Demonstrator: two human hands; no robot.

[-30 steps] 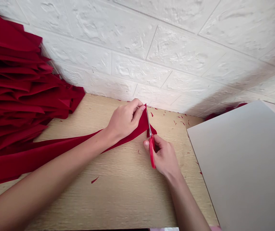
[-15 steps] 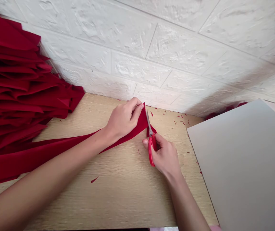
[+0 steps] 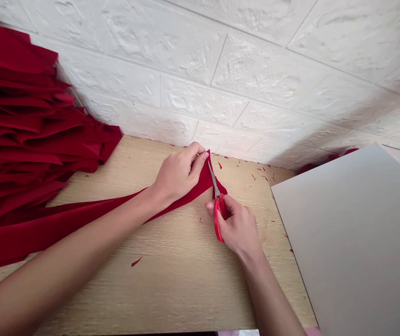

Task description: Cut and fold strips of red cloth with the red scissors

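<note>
Near the middle of the frame, the left hand (image 3: pixel 179 173) lies on the pointed end of a long red fabric strip (image 3: pixel 81 219), its fingers pinching the cloth's tip against the counter (image 3: pixel 172 280). The strip runs from that tip down and to the left, passing under the left forearm and widening toward the lower left edge of the frame, where it meets a pile of red fabric (image 3: pixel 21 135) heaped in folds against the white brick-patterned wall (image 3: pixel 256 70) in the upper left.

Just right of the left hand, the right hand (image 3: pixel 238 226) is clenched around the red handles of a pair of scissors (image 3: pixel 216 205). The metal blades point up and slightly left, lying against the right edge of the strip's tip, close beside the left hand's fingertips. A small corner of red cloth shows to the right of the blades. Whether the blades are parted or closed is hard to tell.

Small red scraps (image 3: pixel 263 175) are scattered over the light wooden counter along the foot of the wall, right of centre, and one larger sliver (image 3: pixel 137 262) lies alone in the lower middle. A flat grey board (image 3: pixel 357 242) fills the right side of the frame, its edge lying over the counter's right side, well apart from the scissors.
</note>
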